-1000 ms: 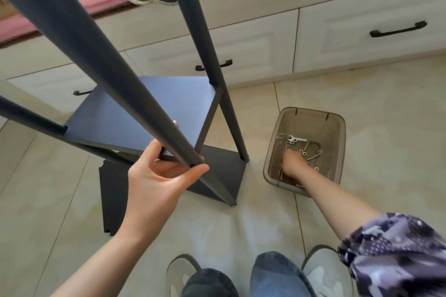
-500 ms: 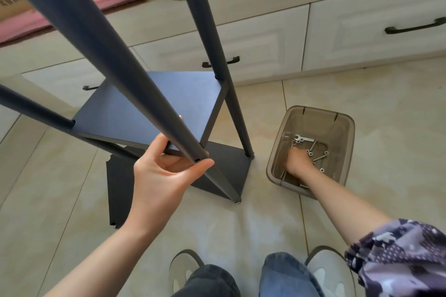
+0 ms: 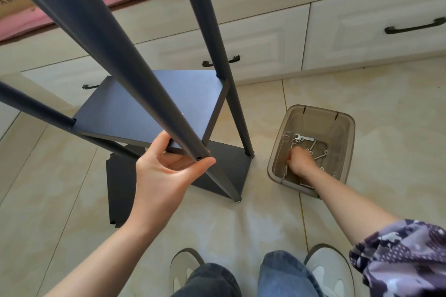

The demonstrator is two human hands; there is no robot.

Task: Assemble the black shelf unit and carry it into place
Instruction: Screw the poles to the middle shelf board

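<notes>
The black shelf unit stands on the tiled floor, with a raised shelf board (image 3: 154,106) and a lower board (image 3: 226,166) between slanting black poles. My left hand (image 3: 166,171) holds the near corner of the raised board, thumb and fingers curled round the near pole (image 3: 135,75) where a screw hole shows. My right hand (image 3: 300,160) reaches down into a clear brown plastic bin (image 3: 337,123), fingers curled among loose screws and hidden from above. A small silver wrench (image 3: 303,138) lies in the bin just beyond that hand.
A loose black panel (image 3: 120,188) lies flat on the floor under the unit. Cream drawer fronts with black handles (image 3: 415,28) run along the back. My two shoes (image 3: 325,270) stand at the bottom edge, close to the bin and the near pole's foot (image 3: 237,201).
My view has drifted slightly, so everything sits a little further right. My left hand keeps its hold on the pole and board corner. My right hand stays in the bin, shifting among the screws.
</notes>
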